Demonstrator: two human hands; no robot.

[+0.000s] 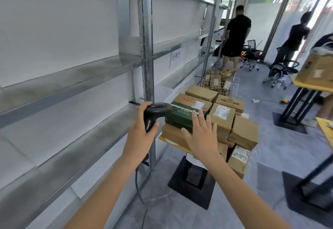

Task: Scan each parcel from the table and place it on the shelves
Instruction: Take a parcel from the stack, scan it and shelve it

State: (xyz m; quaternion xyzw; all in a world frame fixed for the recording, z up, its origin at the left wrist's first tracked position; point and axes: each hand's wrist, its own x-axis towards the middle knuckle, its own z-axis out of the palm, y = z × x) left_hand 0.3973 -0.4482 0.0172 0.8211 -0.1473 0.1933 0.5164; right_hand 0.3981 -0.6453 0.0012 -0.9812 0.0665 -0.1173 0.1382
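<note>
Fingers (pixel 153 127) of my left hand (pixel 142 129) are curled round the grip of the black scanner (pixel 155 113), whose head points right toward the green box (pixel 183 116). A dark cable (pixel 139 189) hangs down from below that hand toward the floor. My right hand (pixel 200 137) is spread flat with straight fingers, grasping nothing, and sits in front of the near right end of the green box; I cannot tell whether the palm is touching it or just short of it.

I see the green box lying on top of a flat brown parcel (pixel 173 135) at the near edge of the counter (pixel 173 144), which stands on a black pedestal (pixel 192 180). Behind and to the right of it the counter is crowded with more brown cartons (pixel 241 131), several with white labels facing up. One labelled carton (pixel 238 160) sits lower, beside the pedestal, and I cannot tell what it rests on.

On my left run the metal shelves (pixel 72 77), several bare levels one above another on slotted uprights, with a white paper sign (pixel 175 57) fixed to one level farther down. Past the counter a white wire basket (pixel 219 84) holds more parcels on the floor. Farther back a person in black (pixel 236 34) stands facing away by the shelves, near office chairs (pixel 251 55), and a second person (pixel 292 39) stands at the glass wall. Another counter (pixel 313 84) on the right edge carries a carton
</note>
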